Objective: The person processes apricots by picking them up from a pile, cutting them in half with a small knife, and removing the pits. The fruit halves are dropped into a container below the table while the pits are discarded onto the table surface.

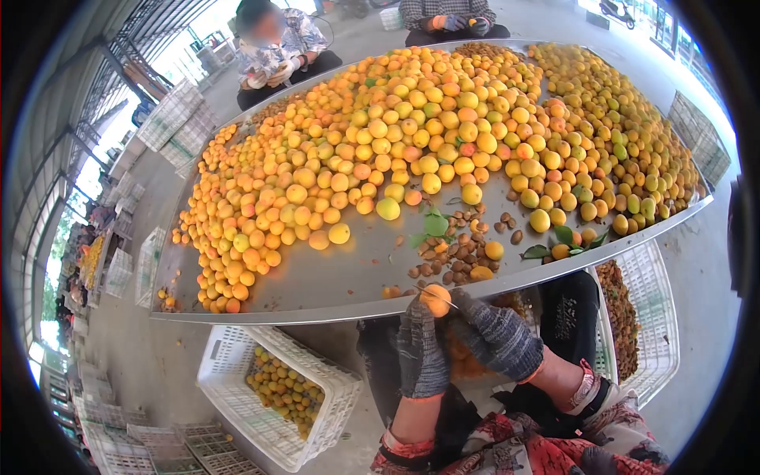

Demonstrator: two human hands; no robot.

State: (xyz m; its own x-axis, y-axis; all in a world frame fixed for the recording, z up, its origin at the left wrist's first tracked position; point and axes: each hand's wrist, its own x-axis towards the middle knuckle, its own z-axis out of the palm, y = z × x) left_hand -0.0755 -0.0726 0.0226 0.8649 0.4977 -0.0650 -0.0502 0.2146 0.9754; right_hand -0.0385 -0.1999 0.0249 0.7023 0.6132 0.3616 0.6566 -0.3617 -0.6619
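Note:
Both my hands wear dark grey knit gloves and meet at the near edge of the metal table. My left hand (pixel 422 348) is closed around an orange apricot (pixel 435 300). My right hand (pixel 500 336) is closed, pinching a thin metal blade (pixel 453 305) against the fruit; its handle is hidden in the glove. Just beyond my hands lie brown apricot pits (pixel 463 257), a few fruits and green leaves (pixel 435 224). A large heap of apricots (pixel 380 134) covers much of the table.
The metal table rim (pixel 332 314) runs in front of me. A white crate with apricots (pixel 229 356) stands below left, and a crate with brown pits (pixel 663 340) below right. Two people sit across the table, one in a floral sleeve (pixel 305 36). Stacked crates (pixel 170 115) stand behind left.

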